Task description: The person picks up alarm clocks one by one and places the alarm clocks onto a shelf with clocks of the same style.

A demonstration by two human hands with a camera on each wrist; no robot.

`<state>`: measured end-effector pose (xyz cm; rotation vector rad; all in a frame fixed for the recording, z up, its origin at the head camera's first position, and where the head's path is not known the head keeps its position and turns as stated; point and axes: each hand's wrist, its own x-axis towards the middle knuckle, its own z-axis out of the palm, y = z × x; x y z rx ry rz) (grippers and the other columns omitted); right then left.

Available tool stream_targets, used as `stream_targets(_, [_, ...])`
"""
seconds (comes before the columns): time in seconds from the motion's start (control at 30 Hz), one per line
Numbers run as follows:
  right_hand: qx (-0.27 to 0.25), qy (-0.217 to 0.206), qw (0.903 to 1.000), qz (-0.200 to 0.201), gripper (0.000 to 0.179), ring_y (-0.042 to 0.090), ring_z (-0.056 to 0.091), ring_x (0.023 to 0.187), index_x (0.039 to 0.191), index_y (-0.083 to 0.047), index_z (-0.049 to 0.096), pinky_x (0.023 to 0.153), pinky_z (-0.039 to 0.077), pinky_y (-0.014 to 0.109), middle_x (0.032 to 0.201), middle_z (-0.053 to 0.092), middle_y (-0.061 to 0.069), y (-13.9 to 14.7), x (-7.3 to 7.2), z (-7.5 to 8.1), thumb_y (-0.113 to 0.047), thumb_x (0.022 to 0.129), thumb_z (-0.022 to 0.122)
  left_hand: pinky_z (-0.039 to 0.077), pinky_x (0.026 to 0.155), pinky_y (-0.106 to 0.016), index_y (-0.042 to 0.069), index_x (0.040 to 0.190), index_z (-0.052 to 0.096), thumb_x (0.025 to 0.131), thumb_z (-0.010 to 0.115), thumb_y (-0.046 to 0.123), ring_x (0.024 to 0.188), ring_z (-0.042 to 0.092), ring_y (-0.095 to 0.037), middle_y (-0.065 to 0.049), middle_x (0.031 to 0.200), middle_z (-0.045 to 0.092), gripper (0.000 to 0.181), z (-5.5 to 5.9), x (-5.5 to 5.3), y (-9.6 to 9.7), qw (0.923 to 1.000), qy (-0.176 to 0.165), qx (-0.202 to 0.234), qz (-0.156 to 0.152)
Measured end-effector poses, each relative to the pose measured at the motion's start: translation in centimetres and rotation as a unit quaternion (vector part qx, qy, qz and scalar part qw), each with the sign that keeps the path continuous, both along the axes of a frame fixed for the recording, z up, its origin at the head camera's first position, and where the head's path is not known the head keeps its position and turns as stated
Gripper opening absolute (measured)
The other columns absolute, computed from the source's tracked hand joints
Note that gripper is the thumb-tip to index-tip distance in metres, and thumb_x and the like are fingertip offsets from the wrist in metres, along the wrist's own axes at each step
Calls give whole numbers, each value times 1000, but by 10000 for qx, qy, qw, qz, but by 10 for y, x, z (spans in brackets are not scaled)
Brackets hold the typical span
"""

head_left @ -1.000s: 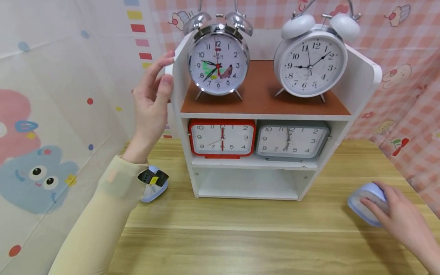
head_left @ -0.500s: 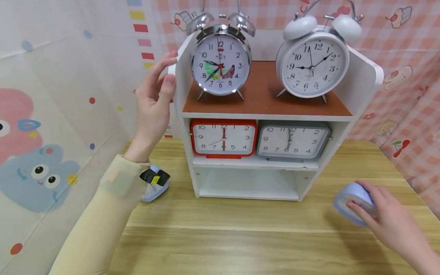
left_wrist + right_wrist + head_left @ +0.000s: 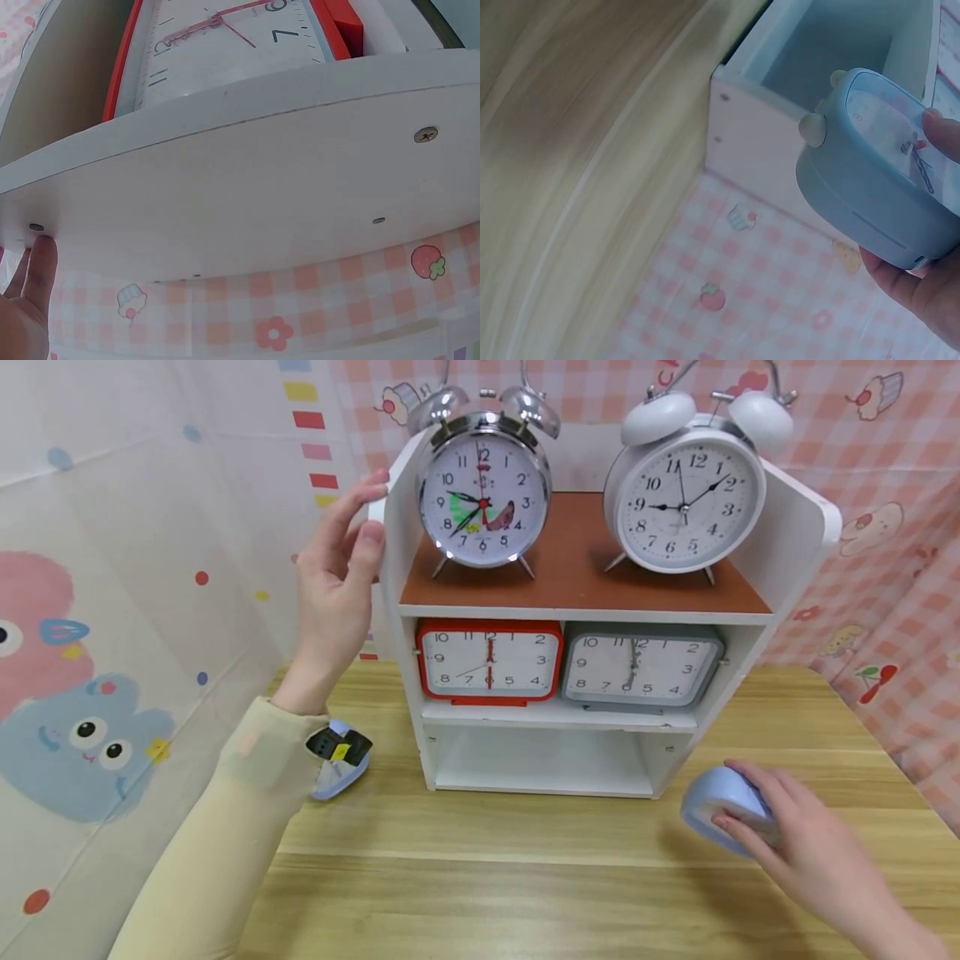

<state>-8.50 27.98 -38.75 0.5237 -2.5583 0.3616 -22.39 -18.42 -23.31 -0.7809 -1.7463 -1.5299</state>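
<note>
Light-blue, rounded, plastic-looking alarm clock [image 3: 716,795], gripped lower right between right hand's [image 3: 806,847] fingers and thumb. Apparently partway: two round twin-bell clocks [image 3: 498,485] and two boxy clocks [image 3: 517,664] on white shelf unit [image 3: 558,720]; this and another light-blue clock [image 3: 337,779], lower left, not yet. Shifted leftward since earlier. Left hand [image 3: 335,589] touching unit's upper-left side, fingers loosely extended.

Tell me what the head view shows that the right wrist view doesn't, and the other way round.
Only the head view: the silver twin-bell clock, the white twin-bell clock, the left hand touching the edge of the white shelf unit, and a second blue clock partly hidden by the left sleeve.

Only the right wrist view: two pale knobs on the held blue clock, and the shelf unit's outer side.

Both: the right hand gripping that clock, the shelf's bottom compartment, the wooden tabletop and checked cloth.
</note>
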Motion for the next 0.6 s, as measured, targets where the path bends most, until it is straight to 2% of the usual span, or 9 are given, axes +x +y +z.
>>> stream_targets(0.43, [43, 178, 9988, 460, 71, 13, 62, 83, 137, -11, 63, 62, 54, 35, 105, 67, -2, -33, 2, -3, -23, 74, 94, 61, 91, -18, 8, 145, 58, 104, 59, 53, 135, 65, -28, -5, 160, 56, 61, -1, -1, 1, 10000, 33, -30, 41])
stream_targets(0.6, [160, 114, 9980, 600, 68, 14, 64, 86, 137, -11, 62, 65, 58, 38, 107, 67, -1, -48, 1, -2, -25, 76, 92, 61, 83, -16, 7, 144, 59, 103, 60, 53, 132, 67, -26, -6, 159, 56, 62, 0, -1, 1, 10000, 60, 51, -10])
